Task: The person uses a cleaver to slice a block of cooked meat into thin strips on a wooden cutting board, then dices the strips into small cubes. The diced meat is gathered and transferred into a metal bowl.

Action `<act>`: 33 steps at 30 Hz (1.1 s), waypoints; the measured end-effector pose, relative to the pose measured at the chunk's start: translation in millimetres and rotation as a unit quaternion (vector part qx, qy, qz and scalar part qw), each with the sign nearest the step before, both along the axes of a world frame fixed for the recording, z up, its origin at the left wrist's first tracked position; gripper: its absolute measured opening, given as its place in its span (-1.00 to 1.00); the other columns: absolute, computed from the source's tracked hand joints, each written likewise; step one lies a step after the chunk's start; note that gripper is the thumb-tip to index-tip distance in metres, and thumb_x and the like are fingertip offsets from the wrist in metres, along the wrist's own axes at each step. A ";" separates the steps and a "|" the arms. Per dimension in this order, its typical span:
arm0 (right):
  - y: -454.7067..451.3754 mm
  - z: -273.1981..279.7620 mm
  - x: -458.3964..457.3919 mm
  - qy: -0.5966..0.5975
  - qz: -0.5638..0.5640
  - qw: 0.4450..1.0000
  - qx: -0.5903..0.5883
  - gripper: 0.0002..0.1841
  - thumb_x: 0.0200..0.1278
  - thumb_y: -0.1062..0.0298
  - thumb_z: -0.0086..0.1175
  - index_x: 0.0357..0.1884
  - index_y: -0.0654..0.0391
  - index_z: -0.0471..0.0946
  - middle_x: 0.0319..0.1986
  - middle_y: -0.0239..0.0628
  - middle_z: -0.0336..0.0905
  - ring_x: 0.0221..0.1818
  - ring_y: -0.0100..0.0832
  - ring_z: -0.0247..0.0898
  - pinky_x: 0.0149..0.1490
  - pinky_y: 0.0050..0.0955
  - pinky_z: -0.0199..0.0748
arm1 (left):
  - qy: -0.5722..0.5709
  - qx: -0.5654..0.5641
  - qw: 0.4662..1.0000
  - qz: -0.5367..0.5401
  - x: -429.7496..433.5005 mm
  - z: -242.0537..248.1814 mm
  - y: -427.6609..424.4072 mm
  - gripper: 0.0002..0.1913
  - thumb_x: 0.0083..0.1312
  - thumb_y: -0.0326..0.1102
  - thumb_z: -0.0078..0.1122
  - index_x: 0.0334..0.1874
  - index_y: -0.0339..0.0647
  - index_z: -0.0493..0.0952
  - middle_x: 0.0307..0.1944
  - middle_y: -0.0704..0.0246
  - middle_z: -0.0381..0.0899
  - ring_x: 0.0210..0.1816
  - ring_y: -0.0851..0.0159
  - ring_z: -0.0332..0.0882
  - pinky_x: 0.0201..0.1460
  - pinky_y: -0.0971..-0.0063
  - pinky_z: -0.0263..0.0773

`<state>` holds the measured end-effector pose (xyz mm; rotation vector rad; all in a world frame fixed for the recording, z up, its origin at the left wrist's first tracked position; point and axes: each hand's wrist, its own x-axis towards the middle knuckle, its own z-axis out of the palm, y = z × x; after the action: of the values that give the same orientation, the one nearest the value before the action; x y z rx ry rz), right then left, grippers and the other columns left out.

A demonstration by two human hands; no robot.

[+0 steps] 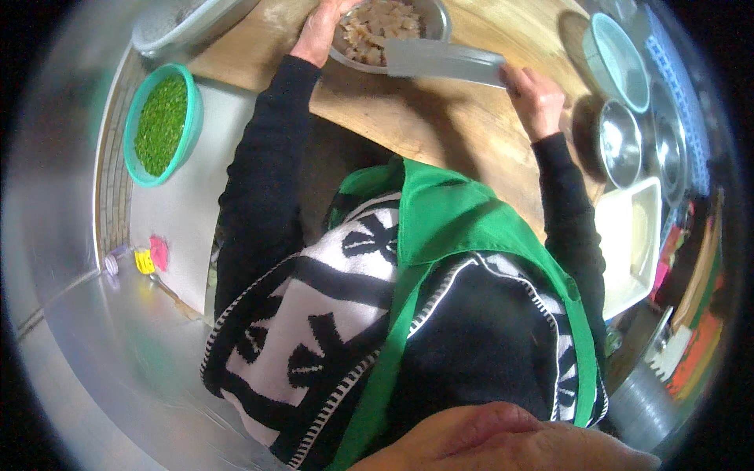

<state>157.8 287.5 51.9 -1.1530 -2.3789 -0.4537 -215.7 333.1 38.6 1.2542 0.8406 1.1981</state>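
Observation:
My right hand [536, 97] grips the handle of a broad-bladed cleaver [447, 62]. The blade reaches leftward over the near rim of a metal bowl [446, 20]. Inside the bowl lie many pale, brownish chopped pieces [383, 26], perhaps meat. At the bowl's left side is my left hand [324, 23], its fingers partly cut off by the top of the picture; whether they grip the rim is unclear. Beneath the bowl and the cleaver runs a wooden worktop [377, 100].
Chopped greens [162, 126] fill a turquoise basket [194, 141] at left, below a pale tub [171, 29]. To the right stand a light-blue basin [615, 62], a steel bowl [619, 144] and a white plastic tray [607, 250]. A metal wall [59, 147] bounds the left.

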 end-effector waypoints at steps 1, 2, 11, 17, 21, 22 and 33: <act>2.0 4.4 3.4 -0.005 0.010 1.000 0.010 -0.80 0.12 0.30 0.22 -0.18 -0.12 0.61 -0.55 -0.36 0.47 -0.50 -0.23 0.50 -0.43 -0.23 0.43 | 0.032 0.021 0.999 -0.038 4.7 1.2 -2.5 -0.20 0.51 0.29 -0.56 0.55 -0.27 -0.04 0.51 0.20 0.09 0.54 0.19 -0.07 0.56 0.32 -0.23; 3.2 7.2 7.2 -0.010 0.021 1.000 0.019 -0.81 0.12 0.29 0.22 -0.19 -0.12 0.60 -0.57 -0.37 0.45 -0.50 -0.24 0.49 -0.43 -0.24 0.43 | 0.064 0.042 0.994 -0.075 10.9 2.8 -2.6 -0.21 0.52 0.28 -0.57 0.55 -0.27 -0.03 0.51 0.21 0.11 0.54 0.19 -0.06 0.57 0.30 -0.25; -4.2 5.5 23.7 -0.041 0.031 0.995 0.083 -0.72 -0.01 0.38 0.17 -0.18 -0.13 0.60 -0.59 -0.46 0.40 -0.50 -0.38 0.44 -0.34 -0.36 0.40 | 0.647 0.292 0.700 -0.080 48.5 -37.5 -15.4 -0.31 0.44 0.39 -0.59 0.52 0.33 0.11 0.59 0.33 -0.13 0.58 -0.02 -0.30 0.49 -0.22 -0.34; -8.1 7.2 27.5 -0.045 0.022 0.996 0.075 -0.73 0.03 0.36 0.17 -0.16 -0.11 0.62 -0.58 -0.46 0.41 -0.51 -0.39 0.44 -0.36 -0.36 0.39 | 0.580 0.317 0.749 -0.040 36.5 -20.4 -6.2 -0.26 0.42 0.41 -0.61 0.53 0.25 0.11 0.59 0.33 -0.15 0.58 -0.03 -0.31 0.48 -0.26 -0.33; -7.7 9.3 26.6 -0.064 0.017 0.996 0.053 -0.70 0.02 0.34 0.14 -0.13 -0.14 0.60 -0.55 -0.48 0.43 -0.49 -0.40 0.44 -0.33 -0.37 0.40 | 0.611 0.429 0.658 -0.100 62.4 -16.5 -25.9 -0.26 0.38 0.45 -0.68 0.52 0.37 0.12 0.58 0.30 -0.11 0.56 -0.10 -0.25 0.47 -0.31 -0.29; -8.0 9.7 26.2 -0.062 0.018 0.996 0.067 -0.70 0.02 0.35 0.14 -0.13 -0.14 0.60 -0.55 -0.48 0.43 -0.49 -0.40 0.44 -0.33 -0.37 0.39 | 0.598 0.448 0.658 -0.097 63.7 -17.7 -27.1 -0.27 0.39 0.44 -0.67 0.52 0.37 0.12 0.58 0.31 -0.11 0.56 -0.10 -0.24 0.47 -0.31 -0.29; -7.2 17.3 20.4 -0.073 0.041 0.995 0.059 -0.69 0.03 0.35 0.22 -0.11 -0.07 0.63 -0.56 -0.46 0.42 -0.51 -0.39 0.43 -0.33 -0.39 0.41 | 0.613 0.382 0.687 -0.078 72.2 1.1 -10.7 -0.29 0.42 0.30 -0.33 0.50 0.06 0.16 0.55 0.18 -0.03 0.55 -0.07 -0.18 0.49 -0.19 -0.26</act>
<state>178.2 280.3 69.2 -0.9957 -2.4766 -0.6620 -143.5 322.4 39.8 2.8956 1.1217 0.3608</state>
